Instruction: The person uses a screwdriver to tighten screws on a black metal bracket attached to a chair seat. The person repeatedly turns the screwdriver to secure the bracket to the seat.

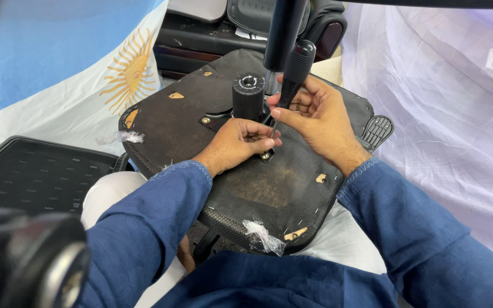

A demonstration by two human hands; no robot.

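An upturned office chair seat lies across my lap, its dark fabric underside facing up. My right hand grips a black-handled screwdriver, its tip down at a bolt in the seat's metal mechanism plate. My left hand rests on the seat beside that bolt, fingers curled at the screwdriver's shaft. A black round tension knob stands just behind my left hand. The black gas-lift column rises from the mechanism toward the camera.
A black mesh chair back lies at the left. A light blue and white flag with a sun and white sheeting cover the floor. A black armrest pad pokes out at the right. A blurred dark object fills the lower left corner.
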